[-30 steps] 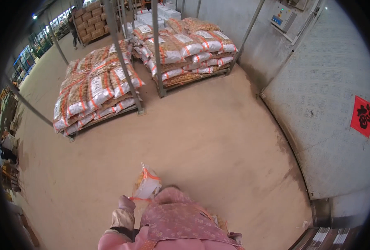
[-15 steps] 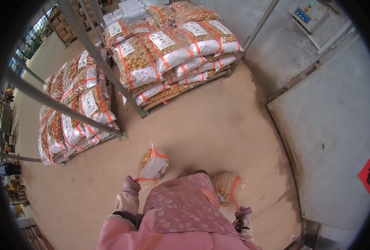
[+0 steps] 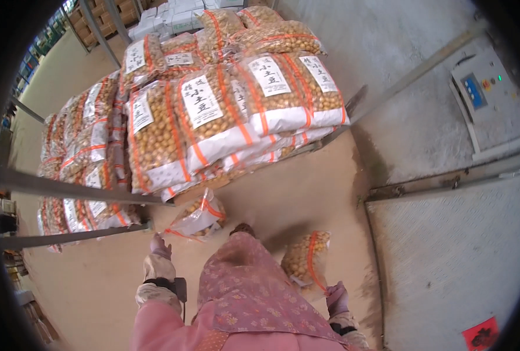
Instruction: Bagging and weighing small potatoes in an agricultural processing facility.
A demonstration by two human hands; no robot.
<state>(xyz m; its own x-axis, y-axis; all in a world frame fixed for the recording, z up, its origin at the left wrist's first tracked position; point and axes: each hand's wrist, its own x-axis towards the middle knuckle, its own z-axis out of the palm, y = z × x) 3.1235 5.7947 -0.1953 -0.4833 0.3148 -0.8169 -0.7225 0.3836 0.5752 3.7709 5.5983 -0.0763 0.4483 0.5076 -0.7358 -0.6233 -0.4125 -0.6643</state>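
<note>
My left hand (image 3: 161, 247), gloved in pale purple, is closed on the orange strap end of a clear bag of potatoes (image 3: 200, 217). That bag hangs ahead of the hand, close to a metal post's foot. On the other side of my body, my right hand (image 3: 337, 298), in the same kind of glove, grips the gathered top of a second bag of potatoes (image 3: 299, 257) with an orange band. Both bags are partly see-through, showing small round yellow-brown potatoes. A pink flowered apron (image 3: 254, 284) covers my front between them.
Ahead stands a high stack of potato sacks (image 3: 172, 134), with another stack (image 3: 75, 146) to its left. Grey metal posts (image 3: 84, 190) frame them. At right are a ridged metal platform (image 3: 447, 251) and a control box (image 3: 488, 88) with a blue screen. The floor (image 3: 318, 169) is brownish.
I have moved forward, so the sack stacks and control box appear nearer. The left bag has swung forward toward the post; the right bag has swung forward and left. Both hands keep their hold.
</note>
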